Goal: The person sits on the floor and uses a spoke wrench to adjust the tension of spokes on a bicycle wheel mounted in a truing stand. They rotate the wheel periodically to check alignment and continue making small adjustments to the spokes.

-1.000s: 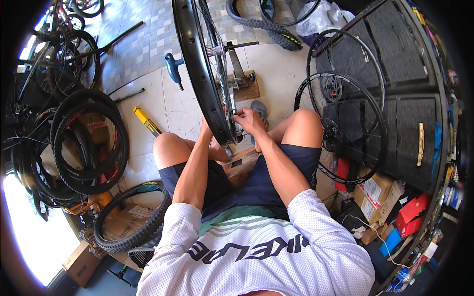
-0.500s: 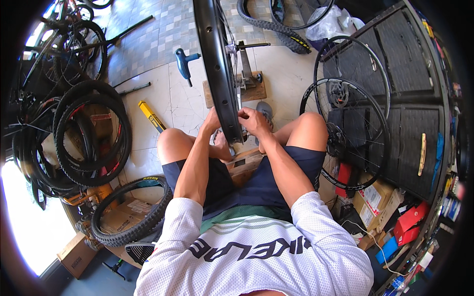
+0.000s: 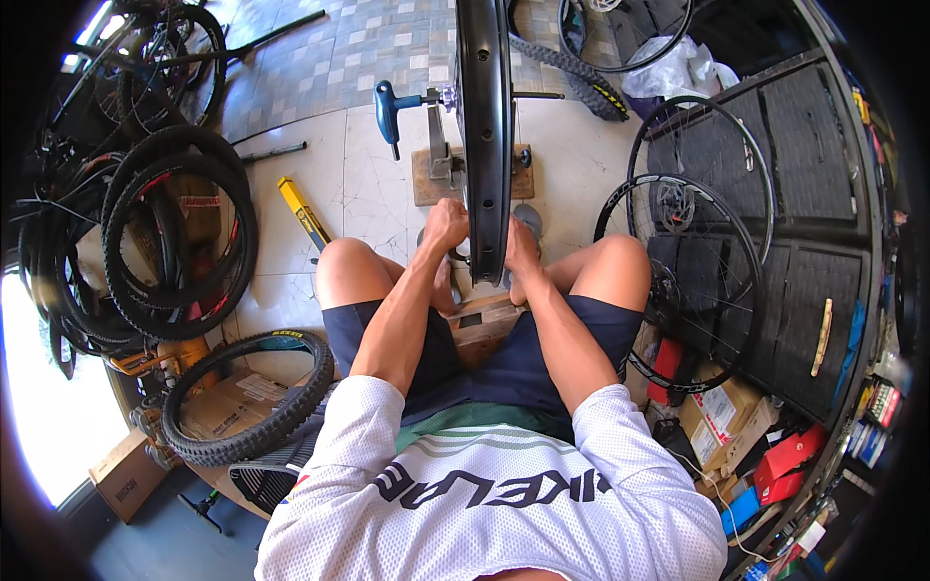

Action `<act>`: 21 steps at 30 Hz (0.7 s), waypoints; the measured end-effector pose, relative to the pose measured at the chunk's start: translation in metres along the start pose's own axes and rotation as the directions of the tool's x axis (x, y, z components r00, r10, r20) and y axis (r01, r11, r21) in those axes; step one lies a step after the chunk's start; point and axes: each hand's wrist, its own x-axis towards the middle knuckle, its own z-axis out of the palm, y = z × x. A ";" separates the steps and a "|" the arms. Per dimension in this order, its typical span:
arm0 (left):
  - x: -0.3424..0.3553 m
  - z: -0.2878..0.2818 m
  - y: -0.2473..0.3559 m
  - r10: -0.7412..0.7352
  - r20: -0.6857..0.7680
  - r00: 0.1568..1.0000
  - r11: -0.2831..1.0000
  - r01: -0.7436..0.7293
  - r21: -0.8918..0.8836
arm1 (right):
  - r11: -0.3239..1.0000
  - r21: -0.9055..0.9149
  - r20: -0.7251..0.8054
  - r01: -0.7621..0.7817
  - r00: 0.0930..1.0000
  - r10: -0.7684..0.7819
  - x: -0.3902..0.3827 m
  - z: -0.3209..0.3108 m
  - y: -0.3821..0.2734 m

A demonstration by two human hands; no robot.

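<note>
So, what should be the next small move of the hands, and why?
Perhaps turn the black rim a little: the left hand is at its lower left side and the right hand at its lower right, so both seem well placed to guide it. Their exact grip is hidden, so a slow move seems wise.

You wore the fisheye camera on your head, the left one of a side-by-side pair, and it looked steeply down and slightly forward. Your white shirt [image 3: 494,494] lay closest to the lens, filling the bottom of the view. Farther off, your left hand [image 3: 449,225] and right hand [image 3: 523,242] sat near the centre, with the wheel rim [image 3: 484,145] seen nearly edge-on from above. The wide angle took in hanging tyres [image 3: 116,232] on your left and a dark cabinet [image 3: 804,320] on your right, bending straight edges toward its black, rounded border.
</note>
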 end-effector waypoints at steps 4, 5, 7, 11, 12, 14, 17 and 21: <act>0.004 0.019 -0.015 -0.101 -0.045 0.994 0.988 0.095 -0.123 | 0.996 -0.011 -0.050 0.088 0.995 -0.089 0.005 0.011 0.012; 0.002 0.019 -0.013 -0.108 -0.053 0.993 0.988 0.101 -0.121 | 0.997 -0.007 -0.045 0.081 0.996 -0.081 0.006 0.012 0.015; -0.002 0.016 -0.005 -0.091 -0.087 0.992 0.989 0.079 -0.127 | 0.996 0.006 -0.051 0.089 0.995 -0.088 0.006 0.014 0.021; -0.031 -0.027 0.049 -0.117 -0.118 0.986 0.971 0.089 -0.222 | 0.995 0.093 0.030 0.023 0.999 -0.026 0.006 0.016 0.028; -0.038 -0.041 0.054 -0.075 -0.176 0.982 0.977 0.037 -0.210 | 0.992 0.127 0.088 -0.015 0.996 0.004 0.007 0.017 0.022; -0.047 -0.058 0.063 0.042 -0.204 0.978 0.969 -0.090 -0.231 | 0.980 0.173 0.128 -0.094 0.989 0.072 0.010 0.019 0.020; -0.056 -0.070 0.120 0.039 -0.025 0.999 0.867 -0.046 -0.497 | 0.956 0.249 0.103 -0.158 0.985 0.136 0.008 0.017 0.051; -0.069 -0.078 0.102 -0.013 -0.013 1.000 0.795 0.002 -0.607 | 0.956 0.195 0.235 -0.221 0.956 0.173 0.008 0.006 0.007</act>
